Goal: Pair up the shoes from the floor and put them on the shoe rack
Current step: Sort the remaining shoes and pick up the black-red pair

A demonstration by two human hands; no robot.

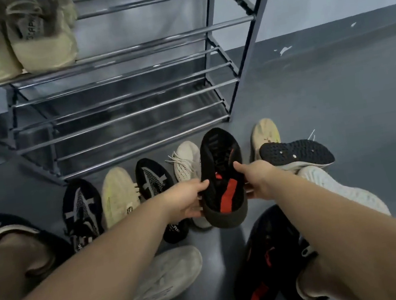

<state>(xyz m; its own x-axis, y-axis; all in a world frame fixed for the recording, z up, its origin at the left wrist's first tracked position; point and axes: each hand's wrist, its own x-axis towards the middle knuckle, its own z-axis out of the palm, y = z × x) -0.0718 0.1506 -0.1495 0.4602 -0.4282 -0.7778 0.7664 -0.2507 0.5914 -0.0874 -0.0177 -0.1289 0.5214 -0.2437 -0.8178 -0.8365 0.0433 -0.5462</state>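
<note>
Two bare forearms reach out from the bottom edge, and between them, close below, a grey shoe (164, 278) lies on the floor (339, 103) beside a black shoe with red marks (267, 260).

Both hands meet on a black-and-red shoe (223, 179), held in the air above the floor, heel toward the camera and toe toward the rack (130, 82). The left hand (186, 197) grips its left side, thumb on top at the collar, the other fingers curled under, where they cannot be seen clearly. The right hand (257, 177) clasps the right side, thumb pressed on the upper edge, fingers wrapped beneath.

On the floor in front of the rack lies a row of loose shoes: a dark patterned shoe (81, 211), a pale yellow shoe (119, 195), a black knit shoe (152, 177) and a white laced shoe (187, 161). To the right, a beige shoe (265, 134) sits behind an overturned shoe (295, 154) showing its dark sole, which rests on a white shoe (338, 188).

A cream pair (9, 49) stands on the rack's upper left shelf; the picture there is blurred. The lower shelves show only bare rails.
</note>
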